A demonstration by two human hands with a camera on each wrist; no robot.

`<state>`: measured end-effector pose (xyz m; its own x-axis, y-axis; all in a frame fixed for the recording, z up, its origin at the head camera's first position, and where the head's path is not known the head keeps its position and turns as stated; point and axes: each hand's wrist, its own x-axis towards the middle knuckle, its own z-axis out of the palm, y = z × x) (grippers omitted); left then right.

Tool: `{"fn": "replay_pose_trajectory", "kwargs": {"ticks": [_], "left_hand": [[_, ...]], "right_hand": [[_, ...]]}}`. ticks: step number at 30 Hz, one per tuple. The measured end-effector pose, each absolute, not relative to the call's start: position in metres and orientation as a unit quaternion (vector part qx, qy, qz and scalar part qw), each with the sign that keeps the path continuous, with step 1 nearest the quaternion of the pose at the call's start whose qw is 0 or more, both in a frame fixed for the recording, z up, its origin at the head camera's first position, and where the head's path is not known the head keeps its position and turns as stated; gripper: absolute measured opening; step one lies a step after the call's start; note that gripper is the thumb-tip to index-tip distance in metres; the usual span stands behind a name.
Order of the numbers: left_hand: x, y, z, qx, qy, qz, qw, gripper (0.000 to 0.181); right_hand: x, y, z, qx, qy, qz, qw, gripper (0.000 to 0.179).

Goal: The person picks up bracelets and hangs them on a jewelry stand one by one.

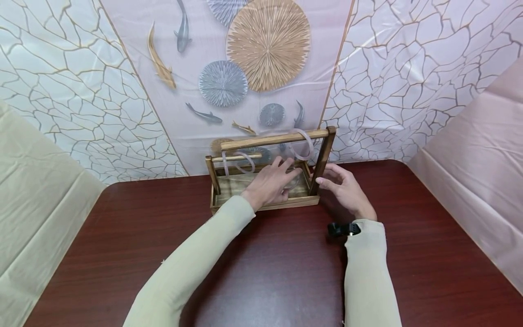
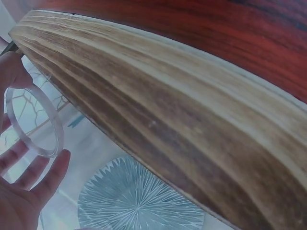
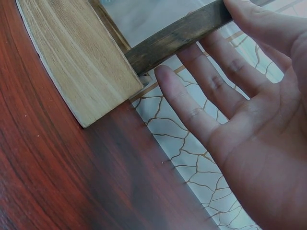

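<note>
A brown wooden bangle stand has a shallow tray base, a high front rod and a lower rear rod. My left hand reaches over the tray. Between its thumb and fingers it pinches a clear pale bangle. At the stand's right end, my right hand holds the dark upright post, thumb on one side and fingers on the other. One pale bangle hangs on the high rod near the post. Pale rings also show around the lower rod at left.
The stand is on a dark red wooden table, close to its back edge. Behind rises a patterned cloth backdrop with fish and round motifs. Plain cloth hangs at the sides. A black band is on the right wrist.
</note>
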<state>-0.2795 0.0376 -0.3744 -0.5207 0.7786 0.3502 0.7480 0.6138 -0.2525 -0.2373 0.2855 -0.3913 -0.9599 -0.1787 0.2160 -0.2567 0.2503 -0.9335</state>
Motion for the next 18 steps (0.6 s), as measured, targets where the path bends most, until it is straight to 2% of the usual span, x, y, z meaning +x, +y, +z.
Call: {"fn": "replay_pose_trajectory", "kwargs": {"ticks": [18], "left_hand": [[-0.265,0.029,-0.368,-0.444,-0.867,0.017,0.225,0.066]], "right_hand": [[-0.237,0.286,-0.392,0.135,-0.801,0.583,0.037,0.039]]}}
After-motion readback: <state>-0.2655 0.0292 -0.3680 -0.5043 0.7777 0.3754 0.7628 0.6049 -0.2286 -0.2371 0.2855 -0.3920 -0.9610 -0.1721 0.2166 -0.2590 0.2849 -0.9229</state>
